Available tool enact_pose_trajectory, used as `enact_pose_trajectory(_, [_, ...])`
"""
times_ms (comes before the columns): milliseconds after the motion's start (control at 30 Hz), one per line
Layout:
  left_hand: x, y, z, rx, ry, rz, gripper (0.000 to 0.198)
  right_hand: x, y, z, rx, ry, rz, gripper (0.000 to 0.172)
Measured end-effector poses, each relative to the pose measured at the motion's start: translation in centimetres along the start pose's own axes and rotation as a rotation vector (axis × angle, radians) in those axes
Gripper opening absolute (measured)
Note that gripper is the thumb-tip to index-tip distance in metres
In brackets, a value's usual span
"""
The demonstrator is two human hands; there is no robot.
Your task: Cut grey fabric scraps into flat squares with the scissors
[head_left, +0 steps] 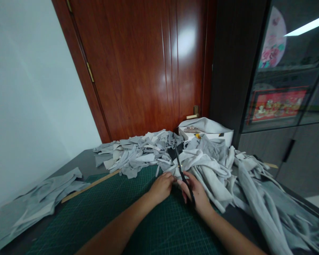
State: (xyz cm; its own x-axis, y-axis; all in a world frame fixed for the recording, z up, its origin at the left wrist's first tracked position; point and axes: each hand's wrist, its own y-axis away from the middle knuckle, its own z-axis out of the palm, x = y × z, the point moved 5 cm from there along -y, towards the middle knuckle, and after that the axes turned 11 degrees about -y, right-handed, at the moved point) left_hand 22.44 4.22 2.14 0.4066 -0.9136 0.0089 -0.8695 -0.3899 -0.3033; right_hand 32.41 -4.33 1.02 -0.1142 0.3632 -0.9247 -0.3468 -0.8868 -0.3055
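Black-handled scissors are gripped in my right hand, their long dark blades pointing away from me toward the scraps. My left hand is closed in a pinch just left of the right fingertips, above the green cutting mat. What lies between the left fingers is too small to make out. Right beyond both hands is a heap of light grey fabric, crumpled and folded. A pile of smaller grey fabric scraps spreads behind the mat.
A wooden ruler-like strip lies across the mat's left side. Flat grey fabric pieces rest at the table's left. Behind the heap stands a white box with grey material on top. A wooden door and a dark cabinet are beyond.
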Motion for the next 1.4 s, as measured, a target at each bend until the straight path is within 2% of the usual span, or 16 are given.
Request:
enact_pose_trajectory(100, [-2.2,1.2,-1.2,0.055,-0.031,-0.060,0.031,0.1,-0.2,-0.4,0.056,0.019,0.020,0.066])
enact_pose_trajectory(267, [-7.3,5.3,-3.7,0.109,-0.107,-0.259,0.027,1.2,-0.8,-1.1,0.106,0.016,0.046,0.064])
enact_pose_trajectory(467, [-11.5,10.6,-5.7,0.084,-0.252,-0.429,0.025,1.3,-0.4,-0.7,0.102,0.047,0.072,0.068])
enact_pose_trajectory(633, [-17.3,16.2,-7.8,-0.014,-0.472,-0.721,0.023,0.5,-0.2,-0.6,0.104,0.120,0.115,0.067])
enact_pose_trajectory(700, [-18.8,18.1,-8.3,-0.059,-0.543,-0.809,0.027,0.3,-0.4,-1.0,0.123,0.145,0.106,0.065])
enact_pose_trajectory(767, [-18.8,18.7,-8.5,-0.039,-0.546,-0.797,0.033,0.4,-0.8,-1.6,0.146,0.150,0.094,0.065])
enact_pose_trajectory(833, [-17.3,17.9,-8.2,0.025,-0.462,-0.687,0.043,0.5,-1.1,-2.0,0.158,0.150,0.092,0.068])
enact_pose_trajectory(900, [-14.8,16.3,-7.4,0.053,-0.317,-0.547,0.050,0.7,-1.2,-2.2,0.166,0.155,0.098,0.072])
enact_pose_trajectory(1033, [-9.1,13.1,-5.7,-0.025,-0.052,-0.334,0.045,0.8,-0.9,-2.2,0.147,0.186,0.096,0.070])
enact_pose_trajectory(1133, [-6.6,11.8,-5.0,-0.056,-0.016,-0.246,0.049,0.9,-0.7,-1.9,0.103,0.226,0.084,0.065])
enact_pose_trajectory(1233, [-6.8,11.0,-4.2,-0.102,-0.032,-0.281,0.032,1.0,-0.5,-1.8,0.100,0.239,0.095,0.066])
enact_pose_trajectory(1300, [-8.3,10.3,-3.6,-0.131,0.008,-0.393,0.015,1.2,-0.5,-1.8,0.096,0.236,0.105,0.068])
enact_pose_trajectory(1400, [-10.8,9.3,-3.5,-0.095,0.204,-0.573,0.009,1.4,-0.5,-1.6,0.063,0.224,0.104,0.069])
